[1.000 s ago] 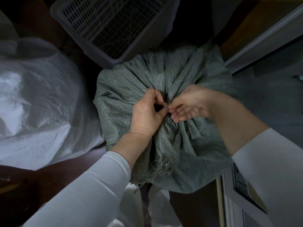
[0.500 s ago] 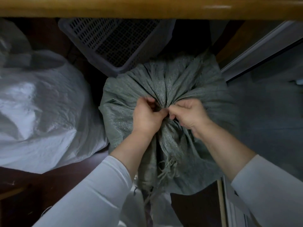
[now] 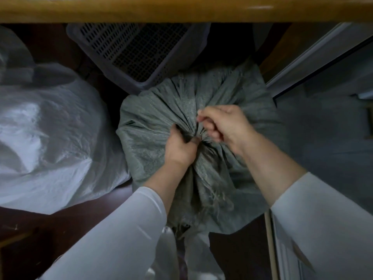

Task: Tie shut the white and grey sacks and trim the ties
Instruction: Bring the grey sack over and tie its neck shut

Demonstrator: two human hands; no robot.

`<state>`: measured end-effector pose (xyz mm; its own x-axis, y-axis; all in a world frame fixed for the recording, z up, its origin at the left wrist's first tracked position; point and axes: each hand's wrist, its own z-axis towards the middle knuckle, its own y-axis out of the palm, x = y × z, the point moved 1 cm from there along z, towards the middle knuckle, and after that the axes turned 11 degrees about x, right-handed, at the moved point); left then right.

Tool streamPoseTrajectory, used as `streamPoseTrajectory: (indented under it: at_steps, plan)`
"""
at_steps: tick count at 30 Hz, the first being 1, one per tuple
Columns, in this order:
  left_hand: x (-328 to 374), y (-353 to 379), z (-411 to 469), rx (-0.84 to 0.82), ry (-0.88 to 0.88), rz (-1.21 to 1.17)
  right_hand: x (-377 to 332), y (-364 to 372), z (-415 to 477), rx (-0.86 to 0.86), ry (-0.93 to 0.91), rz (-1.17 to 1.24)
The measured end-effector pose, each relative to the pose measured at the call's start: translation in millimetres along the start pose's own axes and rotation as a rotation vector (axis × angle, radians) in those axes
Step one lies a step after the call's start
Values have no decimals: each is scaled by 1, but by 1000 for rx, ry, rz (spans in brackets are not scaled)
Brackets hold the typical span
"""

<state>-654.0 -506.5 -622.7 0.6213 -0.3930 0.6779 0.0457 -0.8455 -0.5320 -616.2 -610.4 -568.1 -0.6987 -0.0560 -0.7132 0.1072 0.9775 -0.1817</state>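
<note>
A full grey woven sack [image 3: 153, 126] stands in the middle of the view, its mouth gathered into a bunched neck. My left hand [image 3: 180, 148] grips that neck from the near-left side. My right hand [image 3: 224, 123] pinches the pleats just right of the neck, fingers curled; whether a tie is between them is hidden. The sack's frayed top edge [image 3: 212, 199] hangs toward me below the hands. A bulging white sack [image 3: 50, 142] lies at the left, apart from both hands.
A grey perforated plastic crate [image 3: 133, 49] leans behind the grey sack. A wooden beam [image 3: 181, 9] crosses the top of the view. A pale door or cabinet frame [image 3: 314, 63] runs along the right. Dark wooden floor [image 3: 76, 215] shows at lower left.
My view has tipped down, bringing the wooden beam further in. My right hand has lifted and shifted right of the neck, while my left hand has slid lower around it.
</note>
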Motion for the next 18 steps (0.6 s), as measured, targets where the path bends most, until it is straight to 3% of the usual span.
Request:
streamPoseTrajectory:
  at_steps: [2, 5, 8, 12, 15, 18]
  plan:
    - [1, -3, 2, 4, -16, -4, -4, -13, 5, 49, -7, -128]
    - [0, -6, 1, 6, -14, 6, 6, -20, 11, 121, -80, -596]
    - [0, -6, -1, -2, -7, 17, 11, -10, 16, -27, 25, -829]
    - [1, -9, -2, -17, -17, 20, 6, -6, 10, -210, 250, -711]
    - [3, -11, -2, -37, -23, 30, 7, -7, 10, -215, 242, -611]
    - [2, -14, -1, -57, -17, 38, 8, -1, 10, -224, 169, -671]
